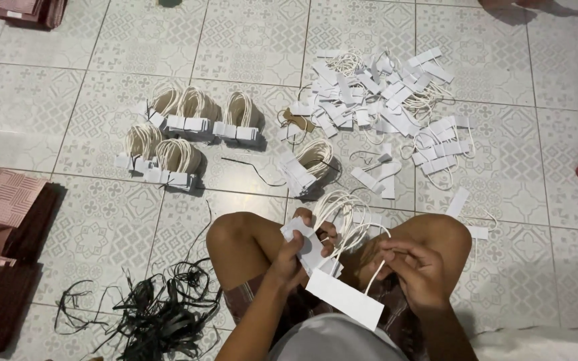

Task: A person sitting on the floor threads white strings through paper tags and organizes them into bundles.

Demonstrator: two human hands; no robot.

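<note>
Between our bent knees, just above the lap, we hold a stack of white cord handles (319, 251), each a loop of cream cord fixed to a white paper strip, with the loops fanning upward. Our left hand (294, 253) is closed around the stack's strip ends, fingers curled tight and thumb across the top. Our right hand (417, 267) pinches the cord of a single handle strip (344, 299) between thumb and fingertips — the strip hangs tilted just below the stack, close to our grey shirt. Ahead on the patterned tiled floor (102, 227) lie five tidy bundles of handles (185, 127) in two rows, and a sixth bundle (308, 164) sits apart, nearer our knees. Beyond it spreads a loose heap of unsorted handles (386, 100), strips and cords tangled together. To our lower left lies a snarl of black plastic ties (158, 314). Further left, stacks of pink patterned paper bags (1, 207) rest flat at the edge of view — another such stack shows at the top left corner.
</note>
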